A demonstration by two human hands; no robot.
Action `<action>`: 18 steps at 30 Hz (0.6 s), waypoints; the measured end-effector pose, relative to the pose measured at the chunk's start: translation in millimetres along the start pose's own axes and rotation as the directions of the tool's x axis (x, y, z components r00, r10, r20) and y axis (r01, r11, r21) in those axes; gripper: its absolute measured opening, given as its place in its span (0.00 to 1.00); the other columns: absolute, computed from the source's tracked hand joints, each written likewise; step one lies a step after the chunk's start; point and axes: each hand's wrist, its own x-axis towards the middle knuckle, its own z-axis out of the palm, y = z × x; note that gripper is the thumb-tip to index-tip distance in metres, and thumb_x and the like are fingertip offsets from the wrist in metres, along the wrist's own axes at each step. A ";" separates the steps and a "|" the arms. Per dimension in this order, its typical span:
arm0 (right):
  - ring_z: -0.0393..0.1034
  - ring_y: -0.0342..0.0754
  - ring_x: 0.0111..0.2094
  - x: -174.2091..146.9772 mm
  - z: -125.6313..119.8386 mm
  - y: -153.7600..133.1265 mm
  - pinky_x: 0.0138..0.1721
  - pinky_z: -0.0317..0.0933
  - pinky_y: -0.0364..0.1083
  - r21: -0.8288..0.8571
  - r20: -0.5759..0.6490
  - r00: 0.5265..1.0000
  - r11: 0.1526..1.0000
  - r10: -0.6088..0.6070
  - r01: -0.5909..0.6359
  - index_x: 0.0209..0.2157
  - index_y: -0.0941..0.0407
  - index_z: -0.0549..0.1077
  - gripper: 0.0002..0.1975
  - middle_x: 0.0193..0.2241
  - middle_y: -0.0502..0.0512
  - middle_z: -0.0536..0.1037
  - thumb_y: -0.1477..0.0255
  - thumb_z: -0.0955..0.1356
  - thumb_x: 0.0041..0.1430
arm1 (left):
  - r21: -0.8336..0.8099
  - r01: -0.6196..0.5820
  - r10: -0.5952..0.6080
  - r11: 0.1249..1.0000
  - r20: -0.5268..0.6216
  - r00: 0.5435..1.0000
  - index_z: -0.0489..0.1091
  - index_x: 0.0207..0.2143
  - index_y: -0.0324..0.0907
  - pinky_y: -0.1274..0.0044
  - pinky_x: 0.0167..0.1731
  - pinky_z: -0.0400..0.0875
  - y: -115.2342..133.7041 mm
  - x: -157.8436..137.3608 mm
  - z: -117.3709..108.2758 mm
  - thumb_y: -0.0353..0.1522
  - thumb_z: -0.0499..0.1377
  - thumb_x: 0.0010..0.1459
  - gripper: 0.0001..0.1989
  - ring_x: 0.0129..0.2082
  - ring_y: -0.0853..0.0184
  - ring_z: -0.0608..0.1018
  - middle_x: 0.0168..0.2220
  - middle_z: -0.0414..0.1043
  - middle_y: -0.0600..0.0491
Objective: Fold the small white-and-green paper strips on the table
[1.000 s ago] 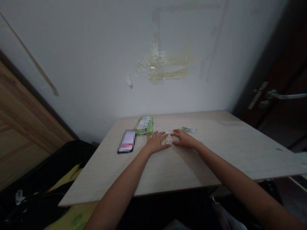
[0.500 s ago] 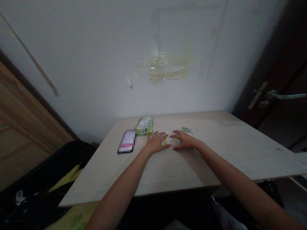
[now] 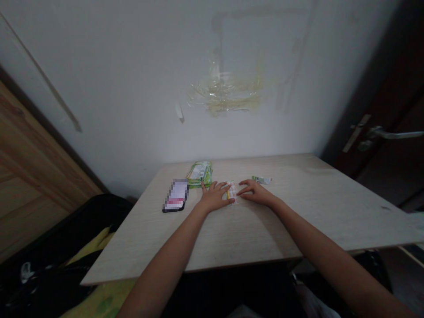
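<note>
A small white sheet with pink and yellow print (image 3: pixel 232 192) lies flat on the pale wooden table (image 3: pixel 212 247). My left hand (image 3: pixel 214 197) rests with its fingers spread, the fingertips and thumb over the sheet's left side. On the other side, my right hand (image 3: pixel 255 193) is at the sheet's right edge, fingers apart and holding nothing; I cannot tell whether its tips touch the paper. Just beyond my left hand sits a stack of green and white packets (image 3: pixel 200 173). A torn green and white strip of wrapper (image 3: pixel 261 180) lies behind my right hand.
A phone (image 3: pixel 176 195) with a blurred screen lies left of my left hand. Behind the table rises a white wall with peeling clear tape (image 3: pixel 228 95). At the right is a dark door with a metal handle (image 3: pixel 394 133). Dark bags and yellow cloth (image 3: pixel 96 243) are at the lower left.
My right hand has drawn slightly away from the sheet, its thumb now closer in to the fingers. My left hand stays almost where it was, and the sheet has hardly moved.
</note>
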 end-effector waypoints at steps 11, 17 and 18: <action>0.68 0.54 0.54 11.8 5.4 -8.4 0.58 0.60 0.55 -0.126 -0.071 0.994 0.988 0.084 -0.092 0.41 0.51 0.82 0.13 0.53 0.61 0.73 0.63 0.67 0.63 | -0.005 0.001 -0.001 1.000 0.013 1.000 0.50 0.67 0.63 0.41 0.62 0.31 1.0 0.3 -1.9 0.60 0.47 0.58 0.37 0.69 0.45 0.50 0.70 0.51 0.56; 0.68 0.53 0.52 20.6 8.2 -10.5 0.56 0.61 0.53 -0.230 -0.107 0.984 0.959 0.142 -0.163 0.43 0.51 0.81 0.13 0.52 0.60 0.73 0.64 0.66 0.65 | -0.012 0.011 -0.011 1.000 0.004 1.000 0.51 0.67 0.62 0.42 0.62 0.30 0.6 1.6 0.3 0.63 0.48 0.55 0.41 0.69 0.44 0.50 0.70 0.51 0.55; 0.69 0.53 0.52 22.1 8.6 -10.9 0.56 0.61 0.53 -0.243 -0.112 0.982 0.954 0.151 -0.174 0.43 0.50 0.81 0.13 0.52 0.60 0.74 0.64 0.66 0.65 | -0.015 0.013 -0.013 1.000 0.003 1.000 0.51 0.67 0.62 0.42 0.62 0.30 0.4 1.9 0.8 0.63 0.48 0.54 0.41 0.69 0.44 0.50 0.70 0.51 0.55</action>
